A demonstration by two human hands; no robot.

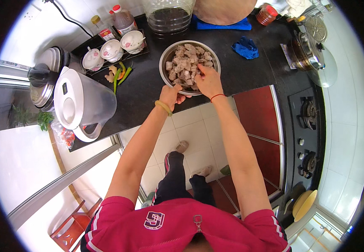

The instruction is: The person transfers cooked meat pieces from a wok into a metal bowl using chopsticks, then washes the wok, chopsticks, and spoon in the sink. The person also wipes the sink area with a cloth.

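A round stainless steel bowl (162, 67) heaped with greyish-brown chunks of meat (186, 63) stands at the front of the black countertop (137, 91). My left hand (171, 94) grips the bowl's near left rim, thumb on the inside edge and fingers below it. Over the bowl's right side, my right hand (208, 80) reaches in, its fingertips touching the meat. Those fingertips are partly hidden, so I cannot tell whether they pinch a piece.
Left are a white water filter pitcher (84, 105), green chillies (125, 75), ginger (110, 75) and lidded bowls (111, 50). A big plastic jar (169, 19) stands behind; a blue cloth (245, 48) lies right. A pot (307, 50) and gas stove (304, 132) are farther right.
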